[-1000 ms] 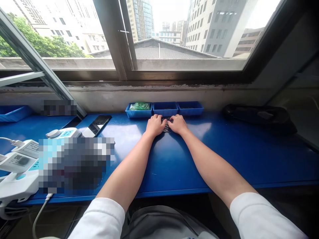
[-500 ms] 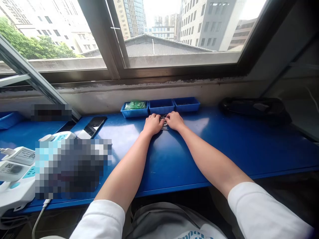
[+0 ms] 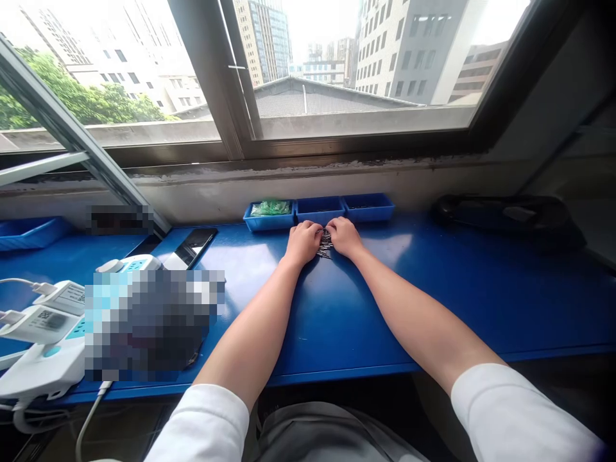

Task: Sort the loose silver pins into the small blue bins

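A small pile of thin, dark metal pieces (image 3: 325, 246) lies on the blue table (image 3: 346, 321), between my two hands. My left hand (image 3: 304, 242) is at the pile's left side, fingers curled and pressed together at its upper edge. From the right, my right hand (image 3: 344, 236) touches the top of the pile with bent fingertips close together. The fingertips of both hands are nearly meeting, and whatever they pinch is too small to make out. Just behind the hands stand three joined blue bins; the left bin (image 3: 269, 222) holds green-and-clear plastic packets.
The middle bin (image 3: 320, 208) and right bin (image 3: 369, 207) hold small dark items. A phone (image 3: 198, 247), a power strip (image 3: 43, 372) and a blurred-out object are on the left. A black case (image 3: 505, 218) lies back right, below the window.
The view has shifted slightly, moving the scene right and down. Both hands remain at the pile, with more of its metal pieces showing between them.
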